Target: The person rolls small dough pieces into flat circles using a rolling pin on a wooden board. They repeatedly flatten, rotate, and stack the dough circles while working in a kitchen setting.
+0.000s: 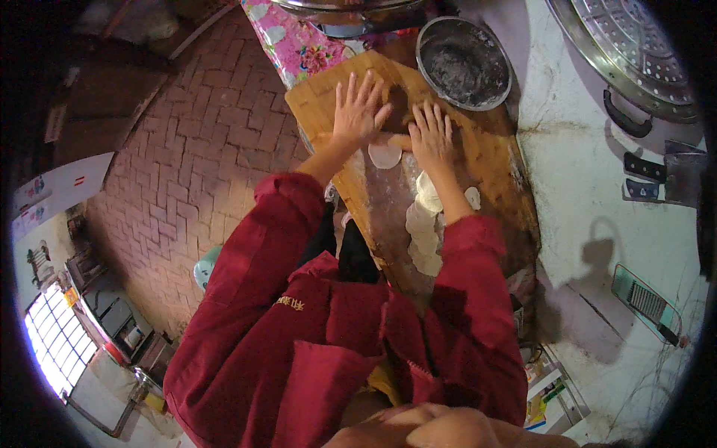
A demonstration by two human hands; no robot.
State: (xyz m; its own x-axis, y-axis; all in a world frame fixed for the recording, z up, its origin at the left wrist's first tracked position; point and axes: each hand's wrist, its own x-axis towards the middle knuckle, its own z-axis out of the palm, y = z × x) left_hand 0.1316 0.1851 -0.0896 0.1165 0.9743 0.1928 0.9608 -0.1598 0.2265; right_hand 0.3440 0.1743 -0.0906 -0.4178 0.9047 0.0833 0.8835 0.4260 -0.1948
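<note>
A wooden rolling pin (pixel 396 141) lies crosswise on the floured wooden board (pixel 498 168), partly over a round dough wrapper (pixel 385 155). My left hand (pixel 358 109) is over the pin's left end, palm down with its fingers spread. Near the pin's right end, my right hand (pixel 432 134) is also palm down, its fingers extended. What lies under both palms is hidden. Below my right hand, a row of overlapping dough wrappers (pixel 423 229) runs towards me. A small dough piece (pixel 473 197) lies to the right of my right forearm.
A metal bowl dusted with flour (pixel 465 64) stands at the board's upper right. Beyond the board is a pink floral cloth (pixel 297 47) with a metal pot (pixel 347 8). On the right wall hang a steamer tray (pixel 633 50), a cleaver (pixel 680 173) and a grater (pixel 647 302).
</note>
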